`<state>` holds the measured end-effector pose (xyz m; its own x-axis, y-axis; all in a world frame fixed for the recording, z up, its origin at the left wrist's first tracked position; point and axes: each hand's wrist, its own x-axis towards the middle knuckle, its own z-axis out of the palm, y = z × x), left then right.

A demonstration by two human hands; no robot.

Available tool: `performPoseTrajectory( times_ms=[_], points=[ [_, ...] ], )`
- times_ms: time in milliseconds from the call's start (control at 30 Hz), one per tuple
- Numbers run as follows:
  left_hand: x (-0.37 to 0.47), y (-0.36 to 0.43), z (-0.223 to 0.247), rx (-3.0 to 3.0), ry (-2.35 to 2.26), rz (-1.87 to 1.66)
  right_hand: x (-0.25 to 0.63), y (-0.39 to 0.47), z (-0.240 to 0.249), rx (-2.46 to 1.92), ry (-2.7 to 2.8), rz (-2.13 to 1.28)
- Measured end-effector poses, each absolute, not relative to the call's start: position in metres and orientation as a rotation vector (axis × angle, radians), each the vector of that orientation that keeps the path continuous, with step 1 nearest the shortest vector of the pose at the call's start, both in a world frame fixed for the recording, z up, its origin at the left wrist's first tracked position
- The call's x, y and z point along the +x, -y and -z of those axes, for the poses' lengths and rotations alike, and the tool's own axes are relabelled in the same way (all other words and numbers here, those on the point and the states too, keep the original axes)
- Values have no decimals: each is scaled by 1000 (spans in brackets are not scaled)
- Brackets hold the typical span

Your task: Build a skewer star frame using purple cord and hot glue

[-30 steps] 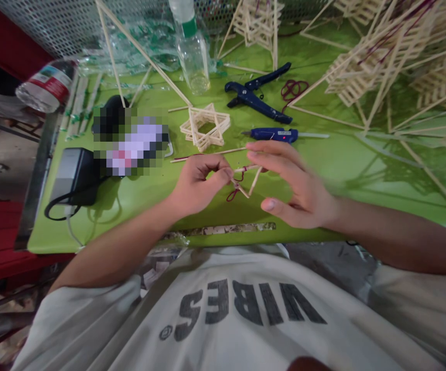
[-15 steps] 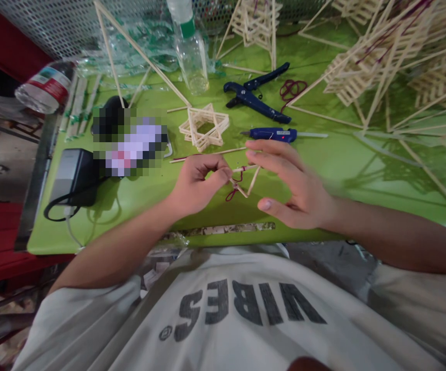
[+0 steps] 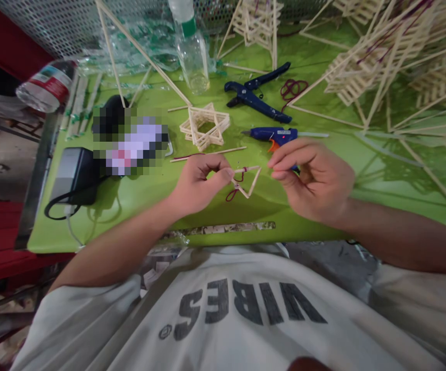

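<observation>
My left hand (image 3: 205, 188) pinches one corner of a small triangle of thin wooden sticks (image 3: 254, 182). Dark red string is tied on two of its sides and hangs in a loop (image 3: 231, 195). To the right of the triangle, apart from it, is my right hand (image 3: 315, 180). Its thumb and fingertips are pressed together; anything between them is too small to make out. Just beyond that hand lies a blue glue gun (image 3: 271, 134) with an orange trigger and a lit red light, partly covered by the fingers.
A star of stacked sticks (image 3: 219, 135) and loose sticks (image 3: 230, 150) lie beyond my left hand. Further back are a blue cutter (image 3: 259, 100), a clear bottle (image 3: 194, 62) and larger stick frames (image 3: 354, 72). A black adapter (image 3: 83, 175) and a blurred-out phone (image 3: 135, 147) are left.
My right hand has drawn back to the right, and its spread fingers have closed into a pinch. My left hand and the triangle have barely moved.
</observation>
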<state>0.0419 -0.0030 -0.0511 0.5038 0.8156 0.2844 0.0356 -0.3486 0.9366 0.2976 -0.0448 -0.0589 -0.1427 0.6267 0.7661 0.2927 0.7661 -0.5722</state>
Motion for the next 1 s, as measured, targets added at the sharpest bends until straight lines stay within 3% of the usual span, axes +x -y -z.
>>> performPoseTrajectory(
  times_ms=[1000],
  points=[
    [40,5,53,1788,-639,-808,299,41,59,-722,1742,-372]
  ],
)
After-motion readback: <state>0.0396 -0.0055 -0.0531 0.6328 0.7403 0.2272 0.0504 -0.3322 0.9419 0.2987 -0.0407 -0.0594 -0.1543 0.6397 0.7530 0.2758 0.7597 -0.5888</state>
